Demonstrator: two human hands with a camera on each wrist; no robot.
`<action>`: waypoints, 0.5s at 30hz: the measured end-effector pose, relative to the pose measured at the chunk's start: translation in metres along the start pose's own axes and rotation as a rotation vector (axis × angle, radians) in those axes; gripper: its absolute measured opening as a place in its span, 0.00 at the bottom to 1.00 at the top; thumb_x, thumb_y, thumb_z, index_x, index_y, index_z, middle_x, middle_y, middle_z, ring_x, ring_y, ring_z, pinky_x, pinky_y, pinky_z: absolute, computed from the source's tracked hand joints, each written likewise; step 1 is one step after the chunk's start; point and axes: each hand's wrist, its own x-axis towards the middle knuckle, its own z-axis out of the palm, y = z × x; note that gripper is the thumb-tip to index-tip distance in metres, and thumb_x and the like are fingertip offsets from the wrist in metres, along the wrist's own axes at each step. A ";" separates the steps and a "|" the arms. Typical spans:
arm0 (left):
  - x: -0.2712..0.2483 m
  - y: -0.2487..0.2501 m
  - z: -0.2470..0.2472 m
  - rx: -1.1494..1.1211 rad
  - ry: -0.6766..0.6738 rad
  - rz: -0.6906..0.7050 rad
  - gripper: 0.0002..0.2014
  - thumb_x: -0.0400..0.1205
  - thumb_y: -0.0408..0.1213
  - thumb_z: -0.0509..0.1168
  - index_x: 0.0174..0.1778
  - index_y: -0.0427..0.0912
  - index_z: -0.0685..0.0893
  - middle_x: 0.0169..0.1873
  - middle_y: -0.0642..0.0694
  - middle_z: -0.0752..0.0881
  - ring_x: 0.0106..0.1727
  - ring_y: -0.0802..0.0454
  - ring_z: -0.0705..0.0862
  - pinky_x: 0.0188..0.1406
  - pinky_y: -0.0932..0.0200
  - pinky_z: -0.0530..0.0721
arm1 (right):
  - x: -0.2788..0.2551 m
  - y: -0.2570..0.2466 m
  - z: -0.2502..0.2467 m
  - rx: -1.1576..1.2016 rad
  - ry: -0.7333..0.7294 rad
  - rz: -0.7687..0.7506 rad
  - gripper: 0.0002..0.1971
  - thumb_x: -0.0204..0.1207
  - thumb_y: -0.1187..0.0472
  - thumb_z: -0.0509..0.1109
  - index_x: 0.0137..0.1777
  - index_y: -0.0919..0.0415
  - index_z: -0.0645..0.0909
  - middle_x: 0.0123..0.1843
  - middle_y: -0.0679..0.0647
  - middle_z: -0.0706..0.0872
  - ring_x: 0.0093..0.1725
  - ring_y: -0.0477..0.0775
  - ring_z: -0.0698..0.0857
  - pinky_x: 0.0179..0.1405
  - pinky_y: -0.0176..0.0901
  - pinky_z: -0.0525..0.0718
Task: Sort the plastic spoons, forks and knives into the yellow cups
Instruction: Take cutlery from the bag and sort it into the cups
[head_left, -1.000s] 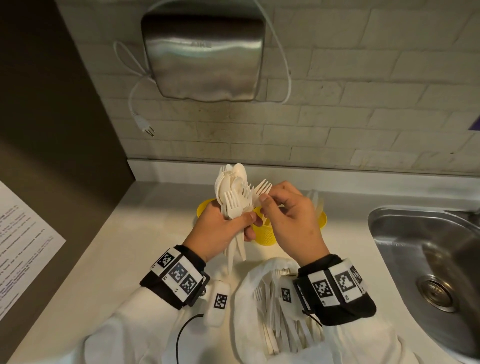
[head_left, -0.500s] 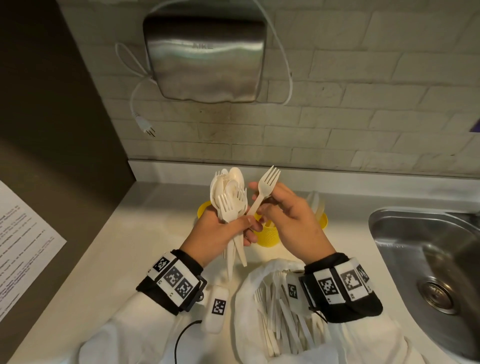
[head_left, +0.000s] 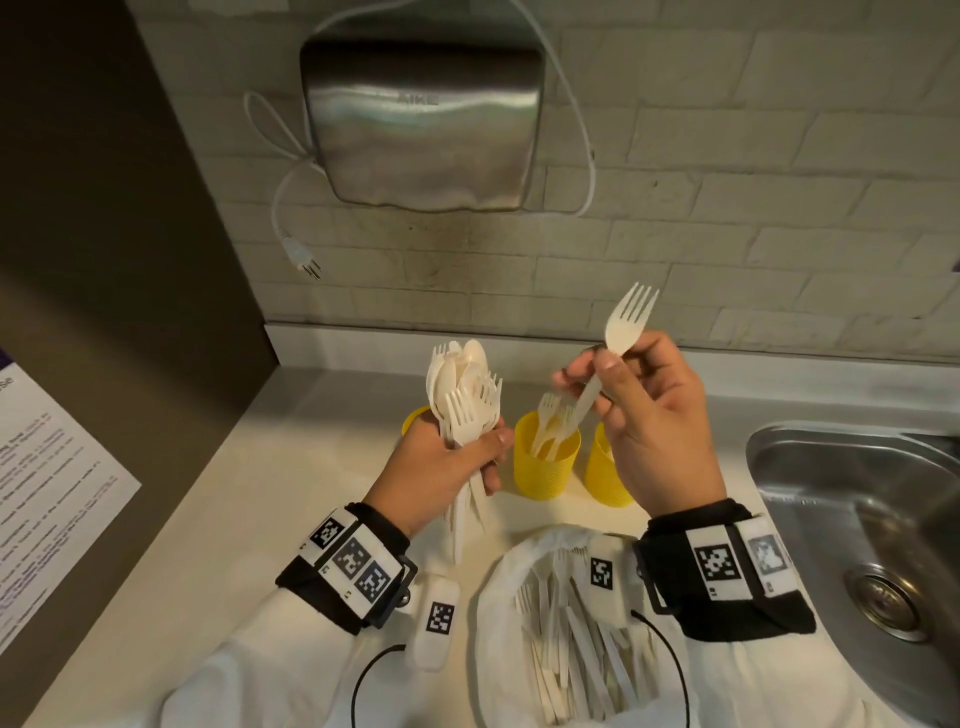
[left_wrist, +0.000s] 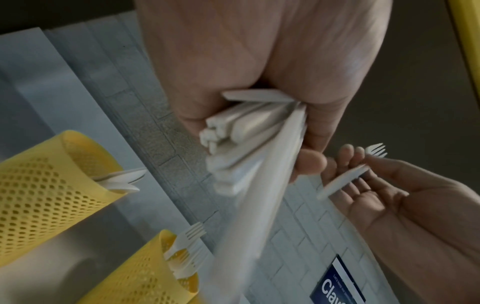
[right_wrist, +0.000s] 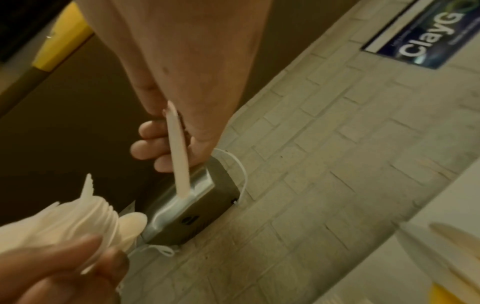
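Observation:
My left hand (head_left: 457, 457) grips a mixed bundle of white plastic cutlery (head_left: 465, 395), heads up, over the left yellow cup (head_left: 415, 418); its handles (left_wrist: 241, 131) stick out under my fist. My right hand (head_left: 613, 384) pinches a single white fork (head_left: 626, 322) by its handle, tines up, above and just right of the middle yellow cup (head_left: 545, 467), which holds several forks (head_left: 550, 421). The right yellow cup (head_left: 602, 467) is partly hidden behind my right hand. In the right wrist view the fork's handle (right_wrist: 176, 148) runs between my fingers.
A white plastic bag (head_left: 566, 623) of more cutlery lies open on the counter (head_left: 311, 493) near me. A steel sink (head_left: 857, 519) is at the right. A metal hand dryer (head_left: 421, 124) with a dangling plug hangs on the brick wall. A dark panel stands at the left.
My right hand has pulled one fork out of the bundle and lifted it up and to the right. The left hand with the bundle has stayed about in place.

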 end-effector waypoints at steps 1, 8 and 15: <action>0.001 -0.001 0.000 0.017 0.011 0.003 0.03 0.85 0.33 0.72 0.45 0.41 0.86 0.31 0.40 0.85 0.29 0.42 0.83 0.42 0.51 0.85 | 0.000 -0.001 0.002 -0.023 -0.013 0.012 0.08 0.85 0.74 0.65 0.53 0.60 0.77 0.39 0.59 0.85 0.41 0.62 0.86 0.50 0.59 0.88; 0.005 -0.001 0.005 0.056 -0.019 0.028 0.09 0.80 0.46 0.73 0.51 0.47 0.89 0.37 0.25 0.85 0.30 0.42 0.81 0.43 0.41 0.86 | -0.008 0.007 0.020 -0.384 -0.136 0.087 0.04 0.82 0.61 0.76 0.54 0.59 0.85 0.36 0.60 0.83 0.35 0.50 0.80 0.37 0.45 0.82; 0.004 -0.001 0.004 0.089 0.001 0.009 0.07 0.84 0.36 0.73 0.55 0.39 0.86 0.29 0.34 0.85 0.29 0.45 0.83 0.38 0.48 0.84 | -0.006 0.008 0.034 -0.502 -0.016 -0.062 0.02 0.81 0.66 0.76 0.47 0.62 0.87 0.32 0.61 0.82 0.31 0.42 0.78 0.32 0.33 0.80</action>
